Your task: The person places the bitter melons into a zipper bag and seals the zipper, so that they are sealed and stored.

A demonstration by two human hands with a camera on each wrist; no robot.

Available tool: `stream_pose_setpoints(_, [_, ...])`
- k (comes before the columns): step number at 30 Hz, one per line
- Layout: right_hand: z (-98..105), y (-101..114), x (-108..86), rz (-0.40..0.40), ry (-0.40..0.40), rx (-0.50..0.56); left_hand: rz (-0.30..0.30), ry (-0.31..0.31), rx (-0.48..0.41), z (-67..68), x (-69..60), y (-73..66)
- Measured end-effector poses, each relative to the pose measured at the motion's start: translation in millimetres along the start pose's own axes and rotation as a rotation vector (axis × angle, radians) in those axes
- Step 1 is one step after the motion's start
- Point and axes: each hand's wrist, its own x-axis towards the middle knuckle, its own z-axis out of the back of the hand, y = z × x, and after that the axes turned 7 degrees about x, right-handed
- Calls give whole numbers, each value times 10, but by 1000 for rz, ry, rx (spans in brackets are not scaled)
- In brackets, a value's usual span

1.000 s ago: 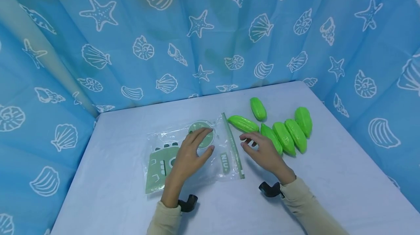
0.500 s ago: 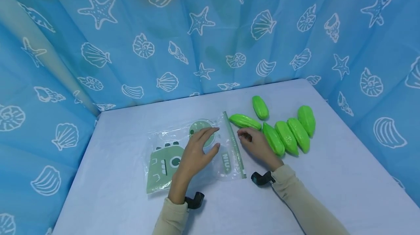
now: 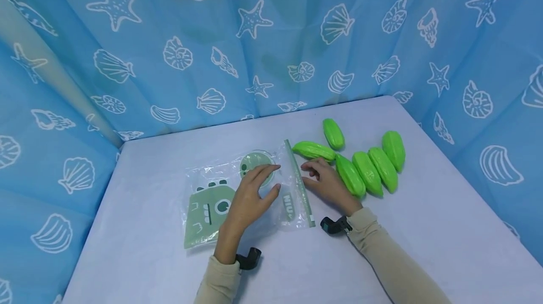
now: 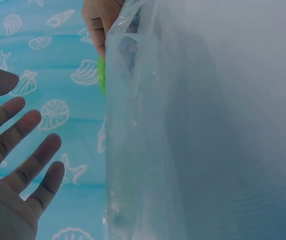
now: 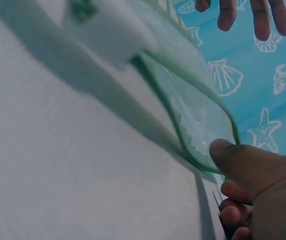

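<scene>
A clear zip bag (image 3: 199, 219) printed with a green monster lies flat on the table, its green zip edge to the right. My left hand (image 3: 246, 200) hovers over the bag with fingers spread, holding nothing; in the left wrist view, the fingers (image 4: 25, 170) look relaxed. My right hand (image 3: 326, 184) is at the zip edge. The right wrist view shows the bag's mouth (image 5: 182, 95) parted, with my right thumb (image 5: 232, 157) at its rim and the fingers curled below. Whether the rim is pinched cannot be made out.
Several bright green, ridged, star-fruit-like pieces lie right of the bag. One piece (image 3: 314, 150) lies near the zip edge, another (image 3: 333, 133) farther back, and one (image 3: 349, 175) beside my right hand. A blue shell-patterned curtain (image 3: 275, 49) surrounds the white table (image 3: 140, 200).
My right hand has moved left to the bag's zip edge, its thumb now reaching the rim. My left hand has shifted slightly right over the bag. The green pieces stay in place.
</scene>
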Motion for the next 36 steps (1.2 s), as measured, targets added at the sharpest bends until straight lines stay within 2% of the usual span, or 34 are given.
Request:
stream_pose_setpoints(6, [8,12,-23,9,23,-47,-14,11,0,-36,24,-18])
stream_pose_setpoints(12, [22,0,-35,34,13,-72,-89,57,5,-110,88,-60])
stream_pose_setpoints(16, [31,-15,-26,59,-11,-92,-122,104,28,-179,185,-76])
stream_pose_setpoints(22, [50,-47,-58,82,-32,-112,-156,134,-2,-305,338,-100])
stream_pose_setpoints(24, [38,-53,-73,92,-29,-118,-188,141,28,-349,380,-116])
stream_pose_setpoints(28, [-16,-53,-80,103,-15,-125,-252,165,155,-417,433,-139])
stream_pose_setpoints(31, [-49,-38,-76,116,-19,-135,-263,199,232,-451,450,-141])
stream_pose_setpoints(36, [-52,-11,-66,135,-31,-151,-256,249,301,-470,465,-145])
